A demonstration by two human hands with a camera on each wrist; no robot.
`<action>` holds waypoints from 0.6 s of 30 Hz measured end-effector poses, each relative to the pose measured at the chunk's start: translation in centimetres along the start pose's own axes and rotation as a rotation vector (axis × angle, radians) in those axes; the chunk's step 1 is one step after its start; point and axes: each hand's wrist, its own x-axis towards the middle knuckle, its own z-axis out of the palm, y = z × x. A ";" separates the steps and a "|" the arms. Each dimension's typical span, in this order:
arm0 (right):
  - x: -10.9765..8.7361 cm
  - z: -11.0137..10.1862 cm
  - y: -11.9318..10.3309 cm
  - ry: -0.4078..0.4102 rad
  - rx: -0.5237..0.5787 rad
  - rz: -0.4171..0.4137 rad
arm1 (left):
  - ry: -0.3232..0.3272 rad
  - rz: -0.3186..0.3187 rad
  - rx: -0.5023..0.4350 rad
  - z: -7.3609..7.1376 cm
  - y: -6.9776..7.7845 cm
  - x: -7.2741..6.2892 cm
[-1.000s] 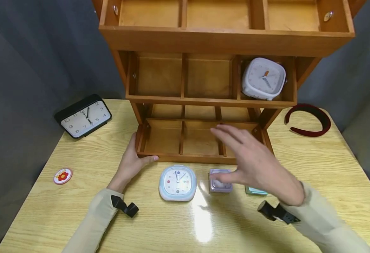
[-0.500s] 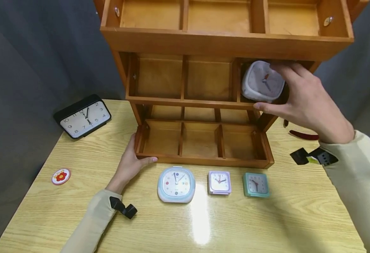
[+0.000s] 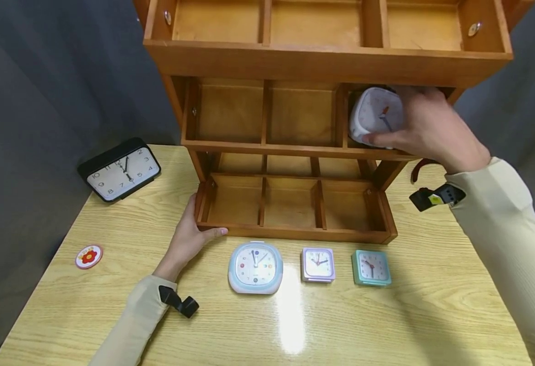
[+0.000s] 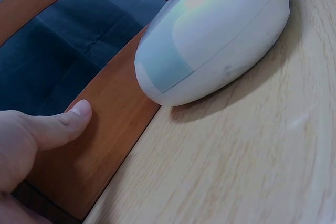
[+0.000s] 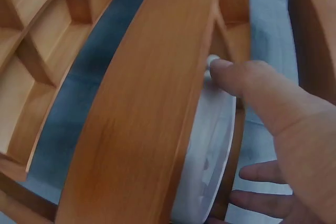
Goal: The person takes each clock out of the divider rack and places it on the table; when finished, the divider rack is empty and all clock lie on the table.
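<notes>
In the right compartment of the middle drawer (image 3: 301,147) sits a white alarm clock (image 3: 380,114), its face tilted up. My right hand (image 3: 436,129) reaches round its right side, thumb at the clock's lower edge and the other fingers behind its upper right. In the right wrist view the thumb presses by a small white foot of the clock (image 5: 202,145). My left hand (image 3: 189,236) holds the front left corner of the bottom drawer (image 3: 290,232), thumb on the front panel (image 4: 113,129) and fingers along the side.
On the table stand a light blue alarm clock (image 3: 255,284), a small purple clock (image 3: 317,277) and a small teal clock (image 3: 371,279). Leftward are a black clock (image 3: 125,173) and a flower badge (image 3: 89,256). A dark red headband (image 3: 415,173) lies partly hidden. The top drawer (image 3: 326,61) juts overhead.
My right hand has swung from over the table up to the middle drawer, then closed in leftward around the white alarm clock. My left hand has stayed on the bottom drawer.
</notes>
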 end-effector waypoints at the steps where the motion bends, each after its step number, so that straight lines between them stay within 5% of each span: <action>1: 0.2 0.1 0.0 -0.010 -0.005 0.005 | 0.002 0.002 0.001 0.0 -0.5 0.2; 7: 1.1 0.7 0.0 -0.079 -0.022 0.053 | 0.014 0.014 0.017 0.1 -2.4 0.9; 18: 2.0 1.1 0.0 -0.134 -0.058 0.098 | 0.019 0.018 0.014 0.0 -2.6 1.0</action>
